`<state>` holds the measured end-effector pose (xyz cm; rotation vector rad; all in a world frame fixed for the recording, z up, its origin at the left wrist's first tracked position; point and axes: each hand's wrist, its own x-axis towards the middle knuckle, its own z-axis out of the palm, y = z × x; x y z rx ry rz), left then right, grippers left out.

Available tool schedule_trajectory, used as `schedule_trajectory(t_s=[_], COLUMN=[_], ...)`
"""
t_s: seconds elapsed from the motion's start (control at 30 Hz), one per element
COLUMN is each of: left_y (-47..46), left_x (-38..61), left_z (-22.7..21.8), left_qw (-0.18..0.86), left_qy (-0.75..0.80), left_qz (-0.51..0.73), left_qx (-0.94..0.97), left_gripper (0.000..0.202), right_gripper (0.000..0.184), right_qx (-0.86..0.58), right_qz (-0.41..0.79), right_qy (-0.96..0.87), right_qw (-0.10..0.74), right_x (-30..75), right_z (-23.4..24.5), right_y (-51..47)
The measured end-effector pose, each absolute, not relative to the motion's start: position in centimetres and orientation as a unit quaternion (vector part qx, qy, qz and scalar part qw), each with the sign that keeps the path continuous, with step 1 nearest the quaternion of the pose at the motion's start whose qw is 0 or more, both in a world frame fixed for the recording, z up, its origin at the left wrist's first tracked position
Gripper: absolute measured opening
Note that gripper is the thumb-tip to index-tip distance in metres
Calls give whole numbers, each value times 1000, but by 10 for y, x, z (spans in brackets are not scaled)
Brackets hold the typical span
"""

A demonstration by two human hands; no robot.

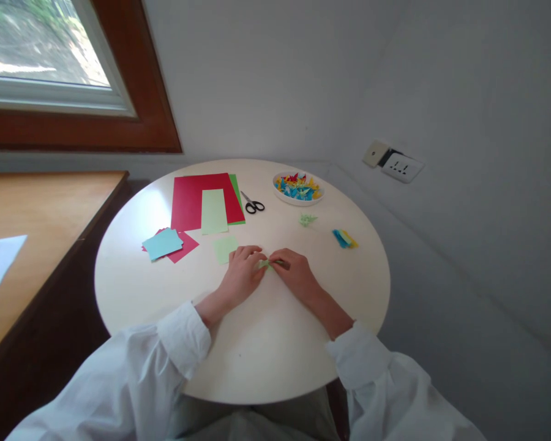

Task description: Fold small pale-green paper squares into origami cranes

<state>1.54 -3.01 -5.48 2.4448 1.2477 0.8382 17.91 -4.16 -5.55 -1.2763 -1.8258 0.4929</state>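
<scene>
Both my hands rest on the round white table, meeting over a small pale green piece of folded paper. My left hand has its fingers curled down and pinches the paper's left side. My right hand pinches the paper's right side, fingers pressed together. Most of the paper is hidden under my fingers. A pale green paper square lies just beyond my left hand.
Farther back lie red, green and pale green sheets, a light blue square on red pieces, black scissors, a white dish of coloured folded paper figures, a green folded figure and small blue-yellow pieces. A wooden counter stands left.
</scene>
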Motion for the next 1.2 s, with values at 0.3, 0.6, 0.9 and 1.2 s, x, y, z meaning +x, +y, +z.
schedule_trajectory(t_s=[0.3, 0.6, 0.9, 1.2], left_y=[-30, -27, -21, -21], left_x=[15, 20, 24, 30], left_z=[-51, -42, -32, -29], left_qw=[129, 161, 254, 252], left_qy=[426, 415, 448, 483], left_qz=[238, 204, 183, 148], left_qx=[863, 872, 838, 825], left_gripper=[16, 18, 16, 15], right_gripper=[12, 13, 13, 8], right_qx=[-495, -463, -467, -520], right_qz=[132, 30, 109, 162], right_qy=[-787, -829, -806, -770], right_qw=[344, 312, 348, 333], right_x=[188, 203, 203, 201], right_z=[-50, -54, -54, -46], right_y=[-46, -55, -52, -53])
